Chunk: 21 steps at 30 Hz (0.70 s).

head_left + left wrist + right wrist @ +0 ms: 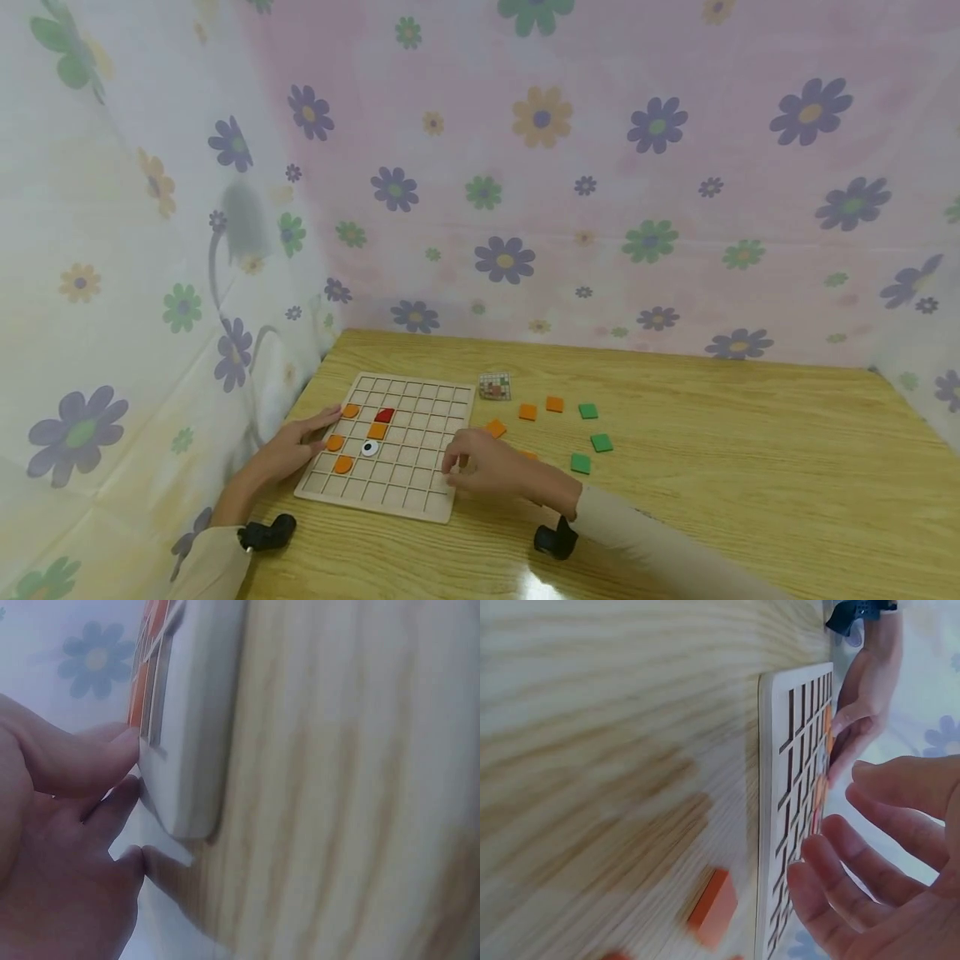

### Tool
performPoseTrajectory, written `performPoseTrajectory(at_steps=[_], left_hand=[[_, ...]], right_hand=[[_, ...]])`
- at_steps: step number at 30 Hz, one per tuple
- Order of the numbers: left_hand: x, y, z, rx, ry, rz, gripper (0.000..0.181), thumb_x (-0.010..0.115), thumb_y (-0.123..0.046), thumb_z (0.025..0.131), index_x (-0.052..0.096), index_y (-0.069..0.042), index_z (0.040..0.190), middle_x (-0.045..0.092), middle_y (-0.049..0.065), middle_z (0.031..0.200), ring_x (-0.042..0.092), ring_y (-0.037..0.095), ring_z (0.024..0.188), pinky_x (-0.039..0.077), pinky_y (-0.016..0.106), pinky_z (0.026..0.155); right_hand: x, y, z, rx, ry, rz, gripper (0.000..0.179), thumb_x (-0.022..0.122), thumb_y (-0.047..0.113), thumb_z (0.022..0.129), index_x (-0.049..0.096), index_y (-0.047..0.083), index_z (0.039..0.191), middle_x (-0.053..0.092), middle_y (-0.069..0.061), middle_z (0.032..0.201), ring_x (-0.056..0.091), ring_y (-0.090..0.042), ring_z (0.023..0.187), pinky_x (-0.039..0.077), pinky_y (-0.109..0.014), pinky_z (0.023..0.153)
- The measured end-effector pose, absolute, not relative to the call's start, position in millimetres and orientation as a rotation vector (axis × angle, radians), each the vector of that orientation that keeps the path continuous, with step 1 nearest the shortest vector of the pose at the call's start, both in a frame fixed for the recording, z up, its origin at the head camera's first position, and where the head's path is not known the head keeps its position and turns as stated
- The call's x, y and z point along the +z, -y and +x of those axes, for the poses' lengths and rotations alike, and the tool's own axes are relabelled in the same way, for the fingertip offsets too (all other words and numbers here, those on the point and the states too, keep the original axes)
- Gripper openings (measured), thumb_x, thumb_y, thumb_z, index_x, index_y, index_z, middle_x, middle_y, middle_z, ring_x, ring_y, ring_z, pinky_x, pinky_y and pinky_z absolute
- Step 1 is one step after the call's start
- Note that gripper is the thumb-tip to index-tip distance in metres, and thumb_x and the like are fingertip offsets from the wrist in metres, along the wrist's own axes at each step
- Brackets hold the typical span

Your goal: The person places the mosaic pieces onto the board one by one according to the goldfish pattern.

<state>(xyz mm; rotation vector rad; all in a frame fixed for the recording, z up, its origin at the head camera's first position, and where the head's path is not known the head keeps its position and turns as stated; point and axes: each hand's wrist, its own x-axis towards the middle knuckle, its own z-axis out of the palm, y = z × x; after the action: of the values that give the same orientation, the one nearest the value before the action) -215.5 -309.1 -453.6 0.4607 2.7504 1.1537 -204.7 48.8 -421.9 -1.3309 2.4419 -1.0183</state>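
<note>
A pale wooden grid board [408,479] lies on the table, bearing several small pieces in its left half. Three rounded orange pieces [342,464] sit near its left edge. Further in, a red piece [384,415], an orange square [377,431] and a white disc with a black dot [370,448] form a short column. My left hand [288,446] rests at the board's left edge, its thumb [112,761] touching the rim beside an orange piece. Over the right edge hovers my right hand [487,462], fingers loosely bent and apart, with nothing between them [885,855].
Right of the board lie loose orange tiles [528,412] and green tiles [602,442], some orange ones partly behind my right hand. A small printed grid card [495,386] lies by the board's far right corner. Flowered cloth [585,250] rises behind and to the left of the table.
</note>
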Motion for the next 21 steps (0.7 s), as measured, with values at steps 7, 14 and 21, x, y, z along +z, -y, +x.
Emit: performPoseTrajectory(at_steps=[7, 14, 21], left_hand=[[-456, 310, -216, 1.148, -2.754, 0.452, 0.054, 0.053, 0.004, 0.09, 0.041, 0.0, 0.142, 0.029, 0.019, 0.151, 0.017, 0.043, 0.138, 0.019, 0.06, 0.105], [-457, 309, -215, 1.138, -2.741, 0.441, 0.055, 0.052, 0.003, 0.091, 0.039, -0.001, 0.144, 0.027, 0.017, 0.152, 0.017, 0.041, 0.139, 0.02, 0.059, 0.105], [-458, 309, -216, 1.118, -2.752, 0.436, 0.055, 0.052, 0.002, 0.091, 0.038, -0.003, 0.144, 0.027, 0.015, 0.152, 0.016, 0.039, 0.14, 0.021, 0.056, 0.106]], right_hand=[[-420, -90, -187, -0.956, -2.465, -1.283, 0.009, 0.063, 0.015, 0.09, 0.071, 0.012, 0.092, 0.058, 0.005, 0.09, 0.054, -0.008, 0.082, 0.047, -0.022, 0.072], [-423, -133, -174, -1.034, -2.45, -1.217, 0.005, 0.067, 0.012, 0.088, 0.069, 0.015, 0.092, 0.057, 0.006, 0.092, 0.055, -0.011, 0.077, 0.049, -0.025, 0.065], [-422, -178, -165, -1.072, -2.515, -1.114, 0.009, 0.068, 0.012, 0.086, 0.068, 0.018, 0.093, 0.058, 0.003, 0.09, 0.052, -0.017, 0.071, 0.046, -0.023, 0.058]])
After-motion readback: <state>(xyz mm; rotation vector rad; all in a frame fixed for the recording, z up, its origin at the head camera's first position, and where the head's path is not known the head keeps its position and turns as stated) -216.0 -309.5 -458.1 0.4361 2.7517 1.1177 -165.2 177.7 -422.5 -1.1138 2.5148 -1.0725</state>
